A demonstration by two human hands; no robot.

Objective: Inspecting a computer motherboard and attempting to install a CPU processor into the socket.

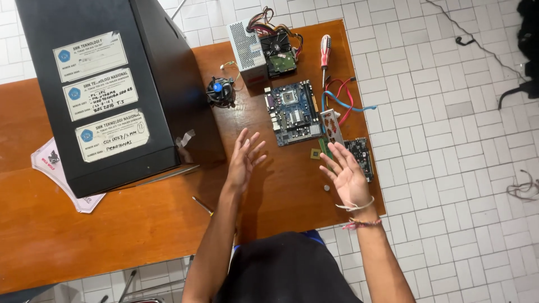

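Observation:
My left hand hovers open above the wooden table, fingers spread, holding nothing. My right hand is also open, palm up, raised near the table's right edge, with bracelets at the wrist. Just beyond the hands lies a blue motherboard. A small square processor chip and a green memory stick lie close to my right fingertips. A dark expansion card sits partly behind my right hand. A small round coin cell rests on the table by my right palm.
A black computer case with three white labels stands at the left. A power supply, a hard drive, a cooler fan, a red-handled screwdriver and red and blue cables lie at the back. White tiled floor surrounds the table.

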